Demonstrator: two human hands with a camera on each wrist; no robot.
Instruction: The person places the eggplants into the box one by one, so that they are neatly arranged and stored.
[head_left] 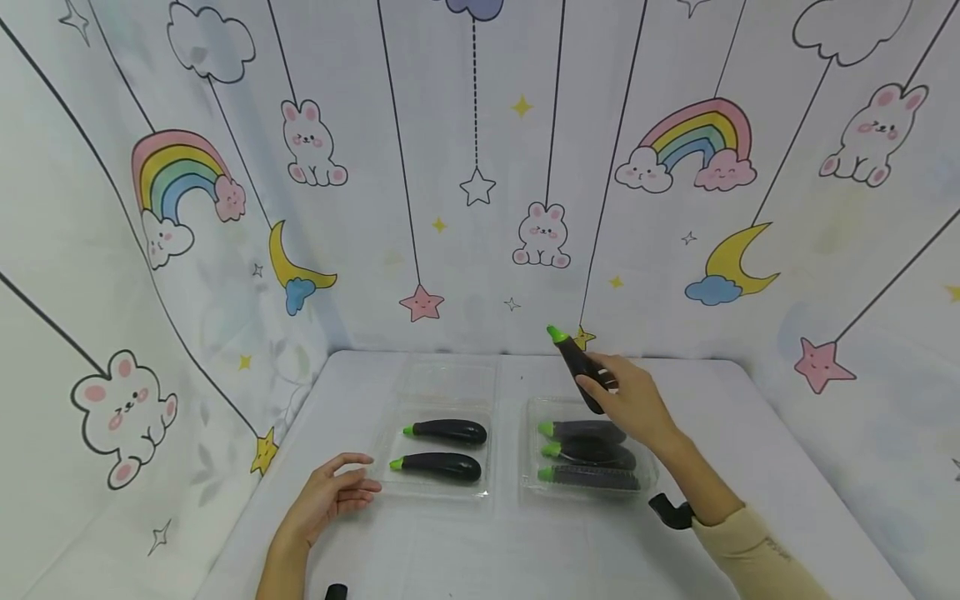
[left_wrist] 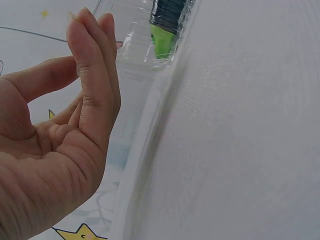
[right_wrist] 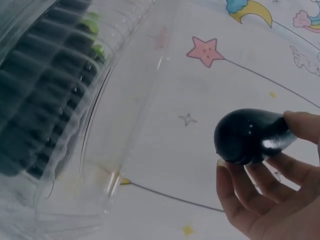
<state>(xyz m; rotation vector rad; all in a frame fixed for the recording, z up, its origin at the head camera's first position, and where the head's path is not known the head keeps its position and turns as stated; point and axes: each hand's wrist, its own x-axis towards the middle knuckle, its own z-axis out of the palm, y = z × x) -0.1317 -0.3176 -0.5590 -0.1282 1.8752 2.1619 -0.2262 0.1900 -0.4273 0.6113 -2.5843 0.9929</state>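
My right hand grips a dark eggplant with a bright green stem, raised over the back of the right clear plastic box. In the right wrist view the thumb and fingers close around the held eggplant, its rounded end toward the camera. Several more eggplants lie in that box, stems to the left. At the left clear plastic box, my left hand has its fingertips right by the left rim and holds nothing. Inside this box are an upper eggplant and a lower eggplant.
A clear lid extends behind the left box on the white table. Patterned cloth rises behind the table and along both sides. A black strap piece shows beside the right wrist.
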